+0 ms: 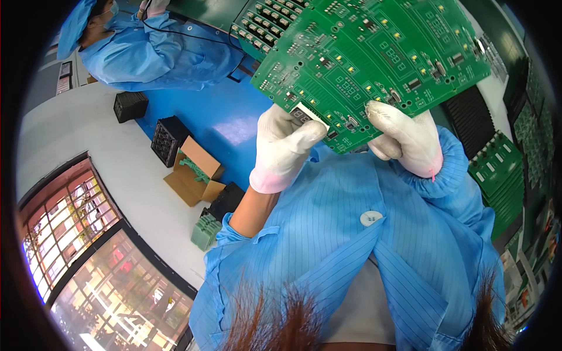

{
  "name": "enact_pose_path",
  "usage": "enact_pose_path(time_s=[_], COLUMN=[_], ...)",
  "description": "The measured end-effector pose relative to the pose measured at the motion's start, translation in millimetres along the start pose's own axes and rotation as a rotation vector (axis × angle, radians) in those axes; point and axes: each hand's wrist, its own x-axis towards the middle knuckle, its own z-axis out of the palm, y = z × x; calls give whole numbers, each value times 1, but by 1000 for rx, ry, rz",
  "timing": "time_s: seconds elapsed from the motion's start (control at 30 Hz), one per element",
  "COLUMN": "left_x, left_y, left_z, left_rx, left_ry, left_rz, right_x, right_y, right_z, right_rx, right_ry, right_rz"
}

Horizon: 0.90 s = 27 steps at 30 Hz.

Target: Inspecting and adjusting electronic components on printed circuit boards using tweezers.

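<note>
A large green circuit board (374, 64), a panel of several repeated sections with small yellow parts and dark chips, is held tilted in front of my chest. My left hand (284, 146), in a white glove, grips its near left corner. The left thumb lies against the end of a white-framed digit display (302, 114) sitting at that corner; the other left fingers are mostly hidden under the board. My right hand (407, 137), also gloved, pinches the near edge, thumb on top and fingers curled below. The other printed digit outlines show no display on them.
At upper left a co-worker in blue (152, 55) handles a dark cable. A rack of small parts (269, 26) stands behind the board. Stacked green boards (497, 181) lie at right. Black crates (170, 140) and an open carton (196, 172) are on the floor at left.
</note>
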Motion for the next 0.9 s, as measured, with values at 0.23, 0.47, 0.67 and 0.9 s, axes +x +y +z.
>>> enact_pose_path(time_s=[0.23, 0.47, 0.67, 0.9], left_x=[-15, -24, -27, -24], left_y=[-16, -23, -19, -23], left_z=[-18, -26, -27, -27], left_rx=[-94, -94, 144, 284], left_ry=[254, 380, 423, 474], left_rz=[311, 421, 481, 460], right_x=[3, -21, -9, 1], right_y=[12, 28, 19, 17], right_z=[-21, -8, 1, 7], right_rx=[-178, -808, -1114, -1229], right_ry=[188, 167, -105, -73], right_rz=[47, -179, -317, -370])
